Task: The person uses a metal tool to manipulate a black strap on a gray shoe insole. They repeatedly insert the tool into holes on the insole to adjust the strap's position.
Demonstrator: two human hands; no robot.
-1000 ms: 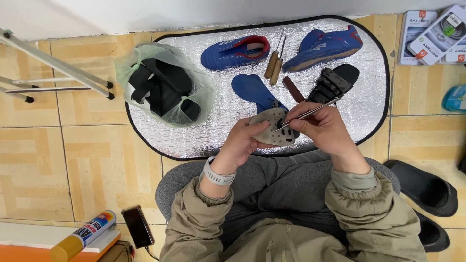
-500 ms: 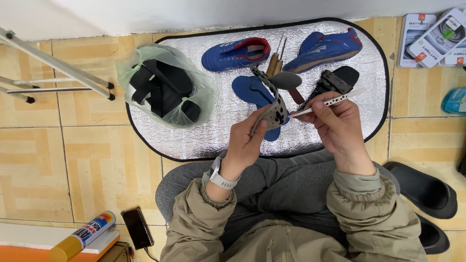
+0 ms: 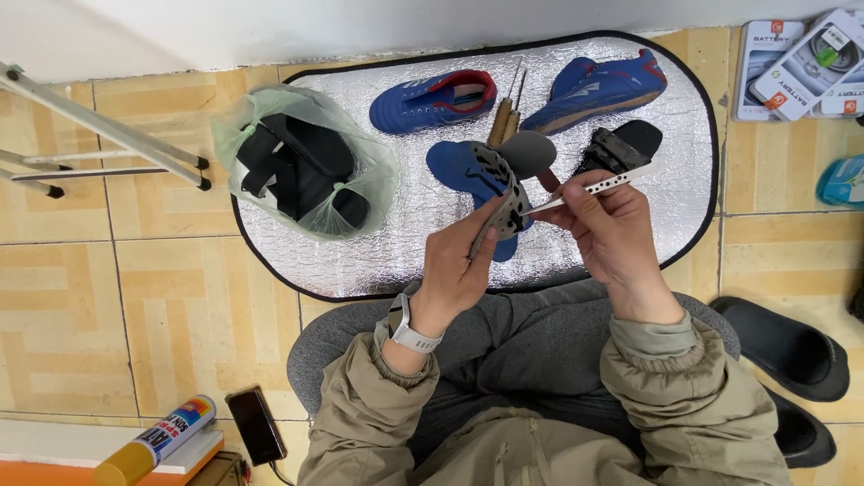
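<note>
Grey sandal [image 3: 504, 184] held above the silver mat [image 3: 378, 261], near its front edge; long axis runs from the heel near the palm up to the toe, pointing toward the far edge. Left hand [image 3: 459, 265], raised with palm inward, fingers clamped on its lower end. Right hand [image 3: 612, 229] pinches the perforated white strap [image 3: 598, 186], drawn taut rightward.

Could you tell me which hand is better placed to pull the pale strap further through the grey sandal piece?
The right hand, I would judge: its fingers already pinch the pale strap where it leaves the grey sandal piece. The left hand grips that piece itself, steadying it.
</note>
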